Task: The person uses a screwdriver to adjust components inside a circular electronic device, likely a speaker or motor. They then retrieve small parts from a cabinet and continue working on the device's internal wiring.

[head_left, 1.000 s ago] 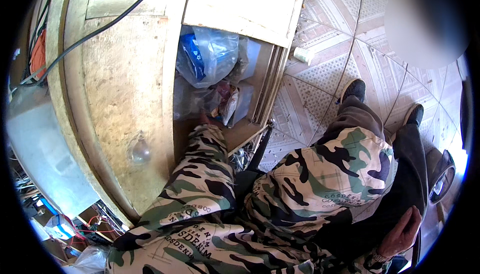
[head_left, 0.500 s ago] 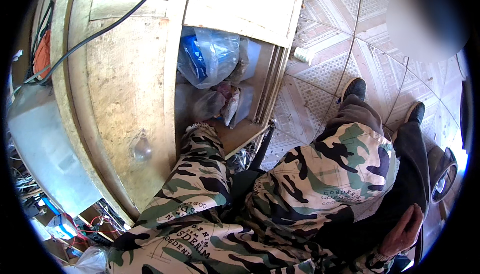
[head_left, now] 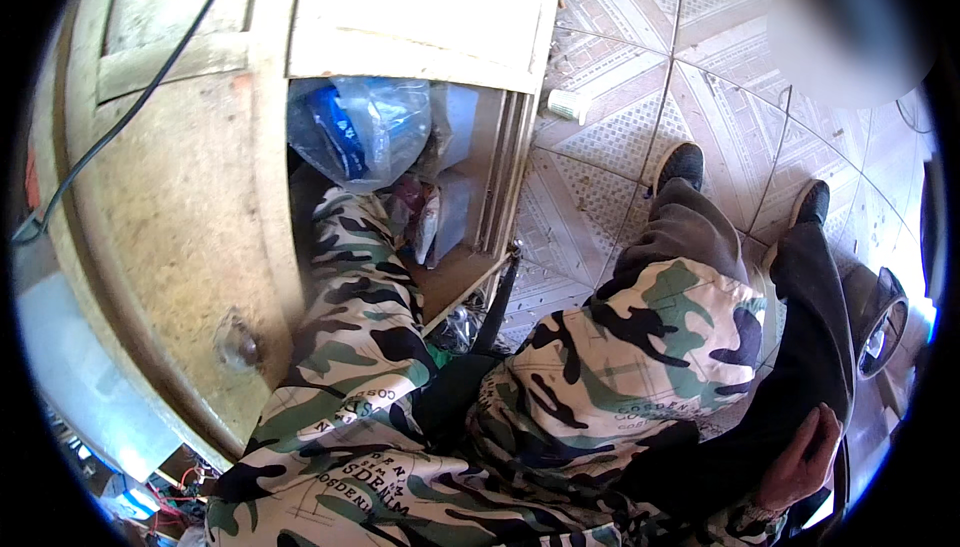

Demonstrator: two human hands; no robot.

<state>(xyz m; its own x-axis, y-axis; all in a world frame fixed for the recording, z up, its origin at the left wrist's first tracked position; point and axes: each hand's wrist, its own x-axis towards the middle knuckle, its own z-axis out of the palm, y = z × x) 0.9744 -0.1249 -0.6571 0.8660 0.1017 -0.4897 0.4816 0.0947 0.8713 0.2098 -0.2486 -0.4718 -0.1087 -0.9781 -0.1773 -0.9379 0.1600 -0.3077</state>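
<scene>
My left arm, in a camouflage sleeve [head_left: 355, 287], reaches into an open drawer [head_left: 458, 277] of a pale wooden cabinet. Its cuff lies close below a clear plastic bag [head_left: 395, 142] that holds a blue-and-white packet [head_left: 335, 132]. My left hand is out of sight inside the drawer, so what it touches cannot be seen. Beside the sleeve is a small reddish-and-white packet [head_left: 428, 222]. My right hand [head_left: 803, 464] rests on the dark trouser leg at the lower right, fingers extended and close together, with nothing visible in it.
The worn wooden cabinet door [head_left: 190, 217] has a clear knob [head_left: 238, 342], and a black cable [head_left: 150, 87] crosses the cabinet. A small white cup [head_left: 568, 106] lies on the tiled floor [head_left: 610, 67]. At the right is a dark round-framed object [head_left: 880, 332]; tangled wires [head_left: 180, 492] are at lower left.
My left arm has pushed farther into the drawer, its cuff now beside the clear bag. The whole view has shifted, moving the cabinet leftward. My right hand stays on the leg.
</scene>
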